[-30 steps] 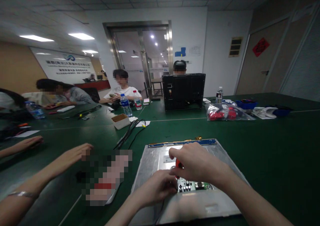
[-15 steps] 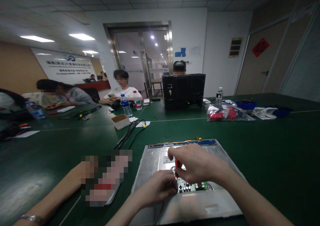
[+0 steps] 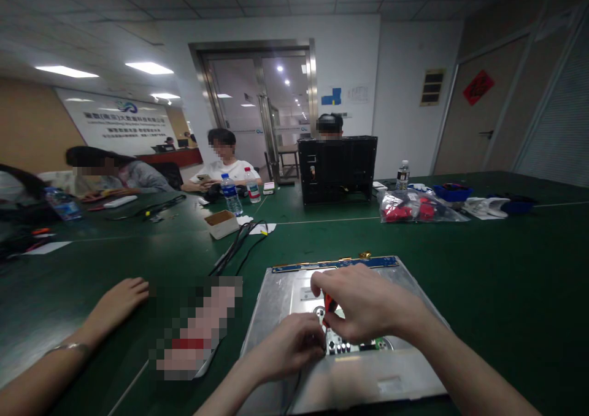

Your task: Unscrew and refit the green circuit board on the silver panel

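Note:
A flat silver metal panel (image 3: 359, 376), like the back of a display, lies on the green table with a blue circuit strip (image 3: 335, 264) along its far edge. On its middle sits a green and white circuit board (image 3: 343, 346), partly covered by my hands. My right hand (image 3: 372, 302) is closed around a red-handled screwdriver (image 3: 328, 304), held upright over the board. My left hand (image 3: 294, 345) is curled at the board's left side, fingertips pinched by the screwdriver's lower end; what they grip is hidden. A dark cable (image 3: 298, 382) runs below it.
Left of the panel lies a blurred-out flat object (image 3: 202, 336), with a co-worker's hand (image 3: 124, 296) beyond it. Black cables (image 3: 234, 247), a small box (image 3: 221, 224) and bottles (image 3: 230, 195) stand farther back. A black casing (image 3: 338, 170) and bagged red parts (image 3: 409, 208) are at the far side.
The co-worker's hand at the left has drawn back leftward, away from the blurred object. My hands and the screwdriver stay almost in the same place on the panel.

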A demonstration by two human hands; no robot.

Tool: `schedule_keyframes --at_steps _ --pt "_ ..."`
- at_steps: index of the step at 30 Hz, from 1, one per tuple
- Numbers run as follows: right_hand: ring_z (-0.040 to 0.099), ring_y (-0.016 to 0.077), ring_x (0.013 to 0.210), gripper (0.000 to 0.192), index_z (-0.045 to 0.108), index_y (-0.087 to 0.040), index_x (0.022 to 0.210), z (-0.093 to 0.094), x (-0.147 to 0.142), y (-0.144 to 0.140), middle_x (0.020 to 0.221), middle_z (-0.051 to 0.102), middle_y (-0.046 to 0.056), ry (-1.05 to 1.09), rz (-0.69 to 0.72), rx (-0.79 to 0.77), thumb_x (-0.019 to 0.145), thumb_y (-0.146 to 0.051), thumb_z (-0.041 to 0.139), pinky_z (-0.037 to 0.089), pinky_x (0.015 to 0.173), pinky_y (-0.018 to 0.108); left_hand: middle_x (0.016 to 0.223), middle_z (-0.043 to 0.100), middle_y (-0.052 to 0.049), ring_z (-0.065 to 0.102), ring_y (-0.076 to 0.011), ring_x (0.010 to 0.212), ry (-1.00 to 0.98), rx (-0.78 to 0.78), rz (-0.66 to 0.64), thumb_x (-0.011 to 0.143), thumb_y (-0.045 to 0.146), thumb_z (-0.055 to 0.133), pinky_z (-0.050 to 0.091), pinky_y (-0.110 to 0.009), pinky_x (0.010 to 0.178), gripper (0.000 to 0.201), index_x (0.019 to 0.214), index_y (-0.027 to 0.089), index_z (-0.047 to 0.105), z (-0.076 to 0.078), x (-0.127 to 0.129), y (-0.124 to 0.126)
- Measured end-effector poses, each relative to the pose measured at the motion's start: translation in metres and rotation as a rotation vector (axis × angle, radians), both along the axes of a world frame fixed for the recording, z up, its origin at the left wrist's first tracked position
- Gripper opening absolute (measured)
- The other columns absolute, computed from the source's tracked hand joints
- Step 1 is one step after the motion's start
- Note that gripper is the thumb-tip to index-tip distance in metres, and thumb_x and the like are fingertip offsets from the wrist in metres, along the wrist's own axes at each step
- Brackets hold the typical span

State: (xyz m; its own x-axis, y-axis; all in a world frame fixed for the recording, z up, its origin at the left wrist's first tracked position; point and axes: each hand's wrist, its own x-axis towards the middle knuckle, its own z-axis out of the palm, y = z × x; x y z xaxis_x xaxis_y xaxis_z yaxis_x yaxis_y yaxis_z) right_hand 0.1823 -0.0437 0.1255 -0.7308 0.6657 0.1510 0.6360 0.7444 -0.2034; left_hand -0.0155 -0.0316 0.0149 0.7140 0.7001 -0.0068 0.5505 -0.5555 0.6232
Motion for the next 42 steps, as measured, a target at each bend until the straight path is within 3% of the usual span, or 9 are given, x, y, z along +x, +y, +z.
schedule_keyframes --at_steps 5,11,19,24,30,36,42 --pt "0.062 0.02 0.074 0.031 0.053 -0.018 0.105 0.0 -0.003 -0.001 0.089 0.07 0.006 -0.023 -0.027 0.015 0.074 -0.022 0.056 0.028 0.052 0.027 0.082 0.062 -0.001 0.055 -0.0158 0.074 -0.015 0.0 -0.063 0.075 0.008 0.056 0.041 -0.022 0.066 0.014 0.083 0.017 0.064 -0.004 -0.002 0.004" --pt "0.065 0.0232 0.076 0.031 0.055 -0.021 0.106 -0.003 -0.005 0.003 0.083 0.071 0.004 -0.034 -0.105 0.058 0.082 -0.04 0.056 0.031 0.055 0.028 0.081 0.061 -0.001 0.056 -0.014 0.07 0.012 -0.029 -0.015 0.077 0.01 0.057 0.039 -0.02 0.06 0.009 0.079 0.015 0.064 0.003 0.001 0.0" --pt "0.062 0.0199 0.074 0.032 0.054 -0.018 0.104 -0.001 0.003 0.0 0.09 0.069 0.006 -0.011 0.027 0.013 0.074 -0.025 0.058 0.03 0.053 0.027 0.08 0.062 -0.001 0.055 -0.0155 0.071 -0.039 -0.028 -0.045 0.074 0.009 0.058 0.041 -0.022 0.064 0.012 0.083 0.015 0.063 -0.004 -0.001 0.004" --pt "0.062 0.0198 0.074 0.033 0.054 -0.018 0.108 -0.002 0.0 0.002 0.088 0.07 0.006 -0.027 -0.006 0.014 0.075 -0.023 0.057 0.03 0.054 0.027 0.08 0.062 -0.001 0.055 -0.0152 0.072 -0.026 0.002 -0.05 0.074 0.009 0.058 0.04 -0.021 0.063 0.013 0.082 0.016 0.065 -0.004 -0.002 0.004" --pt "0.064 0.0214 0.074 0.026 0.057 -0.02 0.102 -0.006 -0.001 0.004 0.08 0.071 0.003 -0.026 -0.067 0.043 0.082 -0.036 0.056 0.032 0.056 0.028 0.077 0.062 0.0 0.056 -0.014 0.07 -0.001 0.011 -0.018 0.072 0.005 0.056 0.038 -0.02 0.06 0.016 0.078 0.016 0.065 0.004 0.001 -0.001" --pt "0.062 0.0201 0.083 0.033 0.054 -0.019 0.108 0.0 0.005 0.001 0.1 0.068 0.006 0.026 0.056 -0.017 0.077 -0.028 0.06 0.037 0.063 0.028 0.08 0.061 -0.001 0.052 -0.0139 0.068 -0.013 -0.014 -0.028 0.072 0.01 0.056 0.039 -0.02 0.058 0.014 0.083 0.016 0.064 -0.001 -0.001 0.002" --pt "0.062 0.0177 0.075 0.03 0.053 -0.019 0.107 0.001 0.003 0.0 0.09 0.069 0.004 -0.001 0.068 -0.013 0.077 -0.025 0.057 0.033 0.057 0.026 0.079 0.061 -0.001 0.051 -0.0146 0.069 -0.01 0.018 -0.03 0.071 0.009 0.056 0.039 -0.021 0.06 0.017 0.085 0.016 0.065 0.0 -0.001 0.002"
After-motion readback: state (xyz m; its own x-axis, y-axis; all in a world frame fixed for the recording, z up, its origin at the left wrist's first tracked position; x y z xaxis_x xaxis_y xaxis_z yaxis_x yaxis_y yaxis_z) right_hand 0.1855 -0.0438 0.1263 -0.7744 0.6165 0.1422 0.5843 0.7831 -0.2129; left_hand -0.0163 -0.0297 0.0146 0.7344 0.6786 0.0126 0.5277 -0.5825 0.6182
